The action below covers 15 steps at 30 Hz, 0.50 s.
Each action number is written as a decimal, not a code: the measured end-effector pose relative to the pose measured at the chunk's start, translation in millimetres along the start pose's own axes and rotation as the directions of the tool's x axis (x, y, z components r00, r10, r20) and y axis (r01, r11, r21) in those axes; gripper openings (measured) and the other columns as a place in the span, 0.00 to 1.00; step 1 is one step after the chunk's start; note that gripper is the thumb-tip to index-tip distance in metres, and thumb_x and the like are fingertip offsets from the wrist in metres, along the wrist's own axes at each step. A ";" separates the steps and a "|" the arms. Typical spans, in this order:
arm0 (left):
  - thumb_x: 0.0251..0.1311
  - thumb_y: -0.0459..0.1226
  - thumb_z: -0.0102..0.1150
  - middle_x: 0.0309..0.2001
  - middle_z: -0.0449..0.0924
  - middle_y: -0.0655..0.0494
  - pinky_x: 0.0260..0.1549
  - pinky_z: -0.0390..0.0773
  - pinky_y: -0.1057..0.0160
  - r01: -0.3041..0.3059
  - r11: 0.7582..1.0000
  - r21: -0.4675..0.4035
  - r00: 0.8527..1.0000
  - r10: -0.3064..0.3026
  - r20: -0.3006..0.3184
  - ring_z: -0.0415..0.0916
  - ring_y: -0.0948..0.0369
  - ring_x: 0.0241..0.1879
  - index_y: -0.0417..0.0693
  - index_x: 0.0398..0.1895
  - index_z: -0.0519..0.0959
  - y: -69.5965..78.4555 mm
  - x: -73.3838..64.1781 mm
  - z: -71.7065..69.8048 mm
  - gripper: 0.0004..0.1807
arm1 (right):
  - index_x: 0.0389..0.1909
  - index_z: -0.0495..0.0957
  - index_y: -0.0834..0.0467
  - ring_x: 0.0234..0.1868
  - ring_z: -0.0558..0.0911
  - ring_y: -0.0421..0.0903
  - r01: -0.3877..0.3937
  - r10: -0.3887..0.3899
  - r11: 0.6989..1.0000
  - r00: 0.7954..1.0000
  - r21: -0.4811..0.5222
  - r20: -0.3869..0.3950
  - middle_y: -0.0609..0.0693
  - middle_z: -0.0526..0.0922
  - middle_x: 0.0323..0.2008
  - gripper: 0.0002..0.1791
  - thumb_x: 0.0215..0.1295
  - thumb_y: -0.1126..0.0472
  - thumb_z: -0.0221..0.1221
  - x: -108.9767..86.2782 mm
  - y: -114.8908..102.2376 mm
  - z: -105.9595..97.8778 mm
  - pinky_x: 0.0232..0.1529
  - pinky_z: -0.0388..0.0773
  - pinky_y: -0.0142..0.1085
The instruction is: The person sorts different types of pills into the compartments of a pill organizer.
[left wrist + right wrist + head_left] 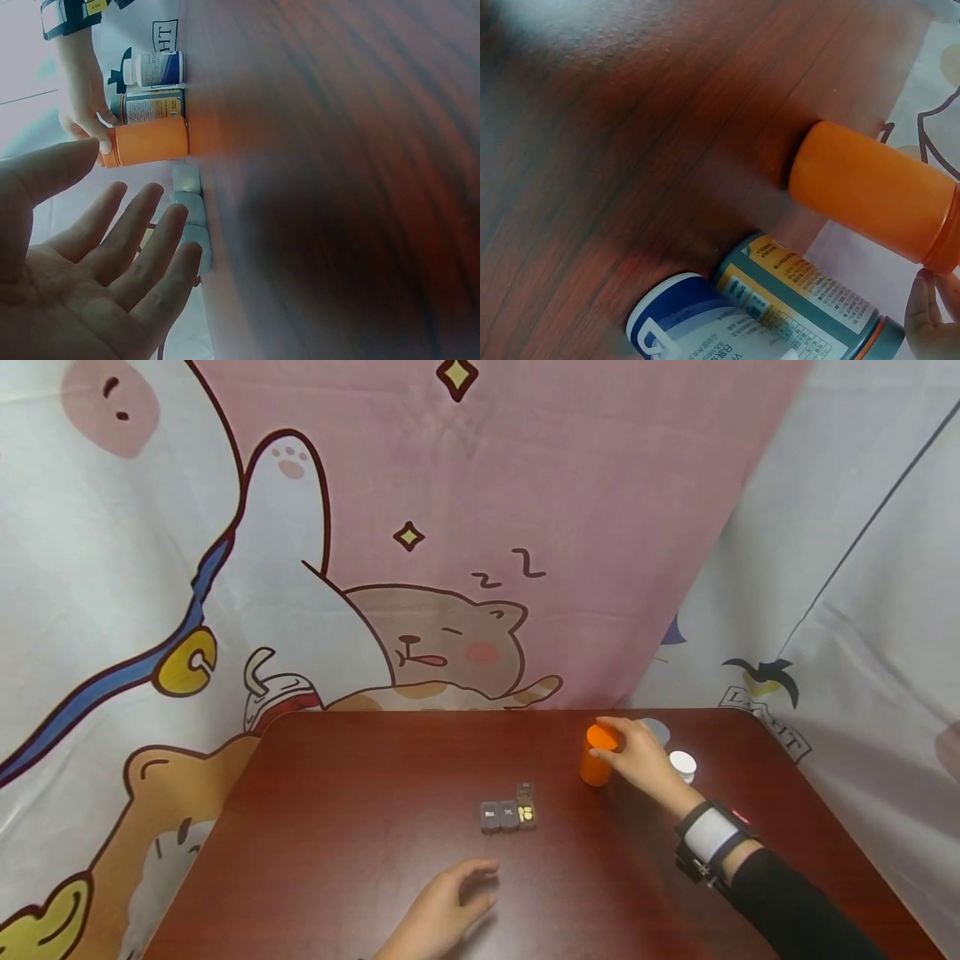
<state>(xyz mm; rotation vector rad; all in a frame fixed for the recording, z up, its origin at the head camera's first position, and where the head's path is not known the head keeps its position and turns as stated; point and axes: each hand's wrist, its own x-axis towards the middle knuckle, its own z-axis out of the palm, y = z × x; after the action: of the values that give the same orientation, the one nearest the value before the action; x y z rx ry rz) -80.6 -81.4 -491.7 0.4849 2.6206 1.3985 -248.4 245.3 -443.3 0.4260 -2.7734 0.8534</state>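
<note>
An orange bottle (596, 760) stands upright toward the back right of the table. My right hand (642, 760) pinches it near its capped top, thumb on one side and fingers on the other. In the right wrist view, fingertips (924, 300) meet the bottle's cap end. A small grey pill organizer (508, 815) lies left of the bottle. Its right compartment has the lid up and holds yellow pills (527, 813); the other two lids are down. My left hand (444, 906) hovers in front of the organizer, palm bare and fingers spread, as the left wrist view shows.
Beside the right hand stand a white-capped bottle (682, 765) with a blue and white label (705, 322) and a grey-green bottle (802, 300) with a yellow label. The brown table (360, 777) ends at a cartoon-printed cloth (615, 527) behind.
</note>
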 end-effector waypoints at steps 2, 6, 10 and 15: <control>0.60 0.45 0.59 0.51 0.78 0.62 0.54 0.70 0.51 0.006 1.000 -0.007 1.000 -0.006 0.001 0.73 0.56 0.54 0.51 0.54 0.76 -0.8 0.5 -0.4 0.20 | 0.59 0.73 0.62 0.45 0.72 0.55 -0.014 0.014 1.000 1.000 -0.010 0.008 0.61 0.77 0.52 0.32 0.53 0.54 0.68 1.4 -0.3 -0.1 0.44 0.75 0.49; 0.62 0.45 0.57 0.50 0.80 0.60 0.52 0.71 0.53 -0.002 1.000 -0.022 1.000 0.002 0.007 0.76 0.57 0.51 0.50 0.54 0.77 -1.6 1.0 -1.2 0.18 | 0.60 0.71 0.63 0.47 0.72 0.57 0.016 -0.016 0.998 1.000 -0.062 0.008 0.62 0.76 0.53 0.33 0.54 0.56 0.68 0.0 0.6 0.8 0.47 0.73 0.51; 0.63 0.45 0.57 0.49 0.80 0.61 0.51 0.73 0.54 0.001 1.000 -0.004 1.000 -0.001 0.017 0.77 0.58 0.50 0.51 0.54 0.77 -1.9 1.3 -2.0 0.18 | 0.61 0.69 0.62 0.54 0.69 0.58 0.129 -0.132 0.982 0.991 -0.141 -0.015 0.60 0.74 0.57 0.35 0.52 0.57 0.69 -4.1 -0.1 2.1 0.55 0.67 0.54; 0.62 0.44 0.57 0.45 0.81 0.64 0.46 0.75 0.55 -0.017 0.994 0.111 1.000 0.015 0.020 0.78 0.63 0.45 0.52 0.53 0.77 0.7 8.4 -4.3 0.17 | 0.60 0.72 0.58 0.62 0.66 0.55 0.337 -0.355 0.909 0.935 -0.246 -0.029 0.54 0.74 0.59 0.32 0.52 0.56 0.68 -9.4 -17.9 4.7 0.61 0.61 0.52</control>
<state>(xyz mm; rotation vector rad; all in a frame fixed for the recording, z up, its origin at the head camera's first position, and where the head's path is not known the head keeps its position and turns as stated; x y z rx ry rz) -89.5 -81.6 -488.4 0.5311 2.6958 1.2503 -234.2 230.4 -440.5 0.7935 -2.5744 0.4386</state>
